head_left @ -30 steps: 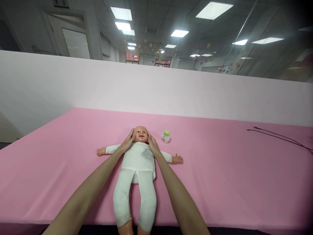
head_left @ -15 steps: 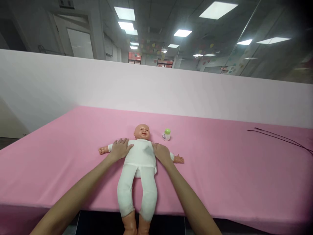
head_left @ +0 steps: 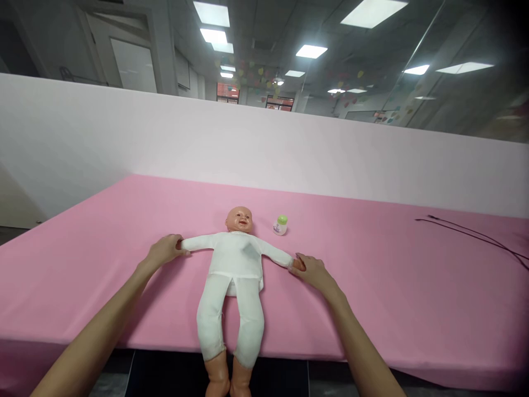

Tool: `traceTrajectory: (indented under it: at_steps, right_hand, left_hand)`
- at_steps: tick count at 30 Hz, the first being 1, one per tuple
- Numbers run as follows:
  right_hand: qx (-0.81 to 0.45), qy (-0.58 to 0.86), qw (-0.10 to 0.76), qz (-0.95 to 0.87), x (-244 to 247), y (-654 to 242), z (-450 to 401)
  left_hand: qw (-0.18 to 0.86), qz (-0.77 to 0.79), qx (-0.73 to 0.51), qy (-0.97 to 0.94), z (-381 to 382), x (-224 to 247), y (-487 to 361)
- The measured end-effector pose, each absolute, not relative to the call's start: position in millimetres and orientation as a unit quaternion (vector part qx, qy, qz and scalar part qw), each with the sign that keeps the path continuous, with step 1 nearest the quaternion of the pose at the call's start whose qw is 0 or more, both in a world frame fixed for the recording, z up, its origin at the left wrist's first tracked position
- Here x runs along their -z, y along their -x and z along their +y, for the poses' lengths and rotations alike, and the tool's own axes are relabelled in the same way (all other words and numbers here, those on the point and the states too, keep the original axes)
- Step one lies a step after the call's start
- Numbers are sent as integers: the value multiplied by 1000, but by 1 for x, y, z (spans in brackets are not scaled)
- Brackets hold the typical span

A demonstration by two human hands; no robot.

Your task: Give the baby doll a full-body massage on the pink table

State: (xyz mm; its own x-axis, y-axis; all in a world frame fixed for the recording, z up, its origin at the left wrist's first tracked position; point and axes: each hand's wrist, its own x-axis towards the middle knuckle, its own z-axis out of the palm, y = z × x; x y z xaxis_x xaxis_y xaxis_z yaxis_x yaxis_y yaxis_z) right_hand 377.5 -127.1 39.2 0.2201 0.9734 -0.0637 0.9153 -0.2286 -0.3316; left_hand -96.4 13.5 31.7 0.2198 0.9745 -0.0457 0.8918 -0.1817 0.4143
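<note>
A baby doll in a white cloth top and leggings lies on its back, arms spread wide, its bare feet past the table's near edge. My left hand is closed around the doll's hand on the left side, at the end of the sleeve, and hides it. On the other side my right hand grips the doll's other hand, part of which shows between my thumb and fingers. Close to the doll's head stands a small clear jar with a green lid, touched by neither hand.
A pink cloth covers the table. Thin dark cables lie at the right. Behind the table rises a white partition with glass above it. Something dark is below the near edge.
Both my hands have slid outward along the doll's arms, from its shoulders and upper arms to its hands, and now grip them. The doll and jar stay in place.
</note>
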Motion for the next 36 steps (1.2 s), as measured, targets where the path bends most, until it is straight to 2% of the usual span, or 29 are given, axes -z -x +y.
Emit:
traceTrajectory:
  at_steps: [3,6,9,13,16,20,22,27,31,34,36]
  right_hand:
    - [-173,780,174,-576,-36,-376,-129]
    - [-211,783,251,-529,-35,-369,-128]
    - [-249,762,362,-475,-36,-366,-126]
    - [-310,678,570,-345,-32,-359,-114]
    - [-367,612,635,-294,-26,-343,-103]
    - [-301,581,647,-391,-29,-306,-100]
    - [-248,556,622,-492,-33,-289,-103]
    - [-85,483,454,-743,-26,-261,-109]
    - [19,435,373,-819,-13,-257,-107]
    - [34,417,353,-837,-10,-256,-107]
    - [-7,427,372,-824,-13,-257,-106]
  left_hand:
    - [253,600,-210,-729,13,-35,97]
    - [369,568,-309,-667,16,-34,97]
    - [466,544,-410,-565,21,-31,98]
    - [488,498,-552,-456,24,-24,86]
    - [485,480,-574,-453,19,-20,62]
    - [418,451,-597,-516,2,-27,27]
    - [388,405,-590,-580,-8,-29,15]
    - [262,274,-505,-776,-23,-17,-1]
    - [207,204,-460,-839,-25,-1,-6]
    - [204,196,-447,-848,-26,2,-8]
    - [221,212,-452,-838,-26,0,-7]
